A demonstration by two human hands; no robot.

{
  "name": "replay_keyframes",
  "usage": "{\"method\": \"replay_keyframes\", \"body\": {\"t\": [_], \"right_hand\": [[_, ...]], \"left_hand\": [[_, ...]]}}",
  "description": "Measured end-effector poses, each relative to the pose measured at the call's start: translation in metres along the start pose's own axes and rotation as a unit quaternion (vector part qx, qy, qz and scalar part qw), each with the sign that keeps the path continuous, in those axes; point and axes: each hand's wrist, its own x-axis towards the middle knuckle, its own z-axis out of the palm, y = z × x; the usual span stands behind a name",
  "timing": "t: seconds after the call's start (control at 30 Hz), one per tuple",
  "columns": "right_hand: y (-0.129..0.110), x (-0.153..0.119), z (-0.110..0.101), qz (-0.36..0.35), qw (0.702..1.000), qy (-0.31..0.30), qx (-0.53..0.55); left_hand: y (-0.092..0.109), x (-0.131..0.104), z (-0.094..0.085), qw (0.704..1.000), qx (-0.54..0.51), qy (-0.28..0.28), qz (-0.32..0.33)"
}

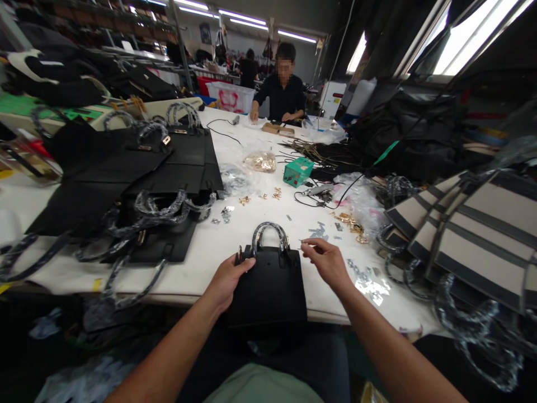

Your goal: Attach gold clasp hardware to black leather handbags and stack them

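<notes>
A black handbag (268, 285) with plastic-wrapped handles (269, 226) lies at the near edge of the white table, in front of my body. My left hand (229, 277) grips the bag's upper left corner, thumb on the front face. Just right of the bag's top, my right hand (325, 260) is raised with thumb and fingers pinched round a small thin piece (302, 241), too small to make out. Flat metal plates (319, 230) lie beyond my right hand, and more plates (373, 285) lie to its right.
Black bag pieces with wrapped handles (168, 157) are piled at left. Striped bag panels (474, 224) are stacked at right. Farther back are a green box (297, 170), a cable, gold fittings (260, 161) and plastic bags. Across the table sits a person (280, 95).
</notes>
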Motion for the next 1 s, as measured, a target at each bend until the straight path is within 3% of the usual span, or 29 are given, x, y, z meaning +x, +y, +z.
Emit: {"method": "replay_keyframes", "body": {"t": [0.07, 0.13, 0.23, 0.33, 0.5, 0.57, 0.67, 0.8, 0.87, 1.0], "right_hand": [[-0.011, -0.014, 0.020, -0.017, 0.999, -0.011, 0.046], [-0.018, -0.024, 0.039, -0.028, 0.999, -0.004, 0.027], [-0.022, -0.031, 0.053, -0.019, 0.999, 0.028, 0.009], [-0.021, -0.031, 0.043, 0.027, 0.994, 0.000, 0.102], [-0.023, -0.023, 0.002, 0.051, 0.974, -0.111, 0.190], [-0.034, -0.018, -0.010, 0.033, 0.974, -0.168, 0.147], [-0.060, -0.013, -0.017, -0.049, 0.973, -0.223, 0.012], [-0.085, -0.011, -0.011, -0.127, 0.936, -0.314, -0.092], [-0.082, -0.014, -0.007, -0.127, 0.939, -0.297, -0.121], [-0.045, -0.026, 0.002, -0.074, 0.981, -0.118, -0.133]], "left_hand": [[0.000, 0.000, 0.001, 1.000, 0.010, 0.003, 0.009], [-0.001, -0.001, 0.002, 1.000, 0.017, 0.013, 0.018], [-0.001, -0.005, 0.003, 0.999, 0.024, 0.028, 0.035], [-0.001, -0.008, 0.003, 0.998, 0.029, 0.041, 0.047], [-0.001, -0.008, 0.003, 0.997, 0.044, 0.024, 0.060], [-0.001, -0.008, 0.004, 0.996, 0.056, 0.020, 0.066], [-0.002, -0.008, 0.005, 0.996, 0.065, 0.026, 0.062], [-0.003, -0.007, 0.006, 0.997, 0.053, 0.030, 0.052], [-0.004, -0.007, 0.006, 0.997, 0.046, 0.035, 0.051], [-0.009, -0.007, 0.004, 0.996, 0.048, 0.054, 0.058]]}}
